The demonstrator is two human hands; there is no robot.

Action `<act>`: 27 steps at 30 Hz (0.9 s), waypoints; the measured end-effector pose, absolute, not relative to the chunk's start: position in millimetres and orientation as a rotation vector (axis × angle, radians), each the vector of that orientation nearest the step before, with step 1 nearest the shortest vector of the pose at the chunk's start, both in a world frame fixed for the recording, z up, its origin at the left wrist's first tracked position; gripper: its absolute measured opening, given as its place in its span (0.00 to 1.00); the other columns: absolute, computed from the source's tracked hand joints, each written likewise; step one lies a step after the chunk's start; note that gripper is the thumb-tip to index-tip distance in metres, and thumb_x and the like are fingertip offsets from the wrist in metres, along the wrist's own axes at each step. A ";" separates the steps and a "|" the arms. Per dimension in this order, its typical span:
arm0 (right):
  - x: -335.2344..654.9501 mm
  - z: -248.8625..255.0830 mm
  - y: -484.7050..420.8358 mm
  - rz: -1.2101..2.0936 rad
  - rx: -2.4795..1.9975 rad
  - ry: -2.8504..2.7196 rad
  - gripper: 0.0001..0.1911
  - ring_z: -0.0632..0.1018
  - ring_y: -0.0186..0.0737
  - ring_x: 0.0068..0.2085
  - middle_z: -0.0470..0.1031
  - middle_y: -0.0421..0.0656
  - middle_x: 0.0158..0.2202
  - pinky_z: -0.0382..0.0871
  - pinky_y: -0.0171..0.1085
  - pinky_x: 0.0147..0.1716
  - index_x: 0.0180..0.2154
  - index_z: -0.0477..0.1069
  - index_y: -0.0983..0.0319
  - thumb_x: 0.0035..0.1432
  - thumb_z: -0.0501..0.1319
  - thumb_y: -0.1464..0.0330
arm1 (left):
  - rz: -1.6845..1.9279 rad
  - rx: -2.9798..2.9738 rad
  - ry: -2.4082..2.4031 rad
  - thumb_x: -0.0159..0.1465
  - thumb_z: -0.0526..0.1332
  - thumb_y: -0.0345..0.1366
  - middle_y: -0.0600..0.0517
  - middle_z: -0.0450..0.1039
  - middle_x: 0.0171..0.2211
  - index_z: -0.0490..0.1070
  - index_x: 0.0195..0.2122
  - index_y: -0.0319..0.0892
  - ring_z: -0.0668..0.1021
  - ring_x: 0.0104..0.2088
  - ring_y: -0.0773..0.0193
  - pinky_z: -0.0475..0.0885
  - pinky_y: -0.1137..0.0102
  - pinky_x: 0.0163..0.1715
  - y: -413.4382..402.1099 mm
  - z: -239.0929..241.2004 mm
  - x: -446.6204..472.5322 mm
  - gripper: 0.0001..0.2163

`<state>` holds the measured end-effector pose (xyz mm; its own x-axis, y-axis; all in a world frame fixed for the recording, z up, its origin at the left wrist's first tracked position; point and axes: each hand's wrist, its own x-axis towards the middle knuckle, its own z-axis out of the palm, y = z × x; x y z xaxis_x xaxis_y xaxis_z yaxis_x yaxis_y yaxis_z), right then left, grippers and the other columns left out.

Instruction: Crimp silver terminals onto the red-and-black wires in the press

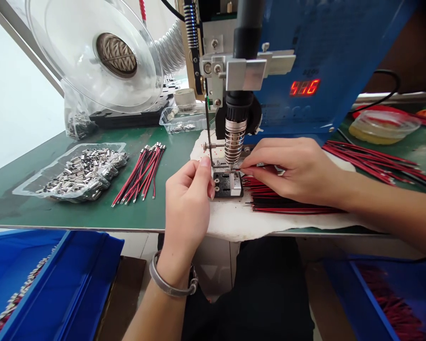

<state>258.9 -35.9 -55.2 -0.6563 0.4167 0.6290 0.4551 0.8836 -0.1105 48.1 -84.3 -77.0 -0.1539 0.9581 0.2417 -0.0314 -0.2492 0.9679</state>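
My right hand (293, 166) pinches a thin wire (238, 169), whose end lies under the tip of a soldering iron wrapped in a coil spring (235, 142). Beneath that tip sits a small black fixture with a silver block (236, 184). At the fixture's left side my left hand (190, 201) is closed, thumb against the fingers; whatever it may hold is hidden. Red and black wires (280, 201) lie in a bundle under my right hand. Left of my left hand, a bunch of red and black wires with metal ends (142, 173) rests on the green table (92, 215).
A clear tray of small metal parts (81, 173) stands at the left. Behind it are a large clear reel (67, 57) and a smaller tray (182, 124). A blue machine with a red display (305, 87) rises behind the iron. Blue bins (71, 289) flank my lap.
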 end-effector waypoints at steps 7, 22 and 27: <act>258.7 -53.2 -37.5 -0.112 -0.596 -2.366 0.08 0.83 0.40 0.35 0.84 0.42 0.37 0.76 0.40 0.34 0.40 0.80 0.56 0.71 0.63 0.71 | 1.541 1.279 1.158 0.74 0.61 0.38 0.55 0.62 0.21 0.63 0.22 0.42 0.60 0.22 0.69 0.56 0.71 0.23 -84.6 -77.8 48.6 0.21; 256.9 -41.9 -59.1 -0.297 -0.468 -2.214 0.05 0.82 0.34 0.32 0.82 0.37 0.32 0.75 0.35 0.30 0.38 0.75 0.54 0.69 0.66 0.71 | 1.468 1.754 1.439 0.70 0.65 0.34 0.58 0.67 0.18 0.79 0.32 0.44 0.65 0.16 0.70 0.60 0.71 0.18 -137.7 -78.4 72.2 0.08; 258.9 -41.7 -67.2 -0.233 -0.328 -2.262 0.06 0.75 0.35 0.26 0.73 0.35 0.27 0.70 0.37 0.26 0.37 0.70 0.53 0.68 0.64 0.70 | 1.474 1.881 1.288 0.66 0.67 0.31 0.59 0.62 0.15 0.78 0.27 0.45 0.62 0.16 0.69 0.66 0.70 0.20 -135.2 -85.0 91.3 0.09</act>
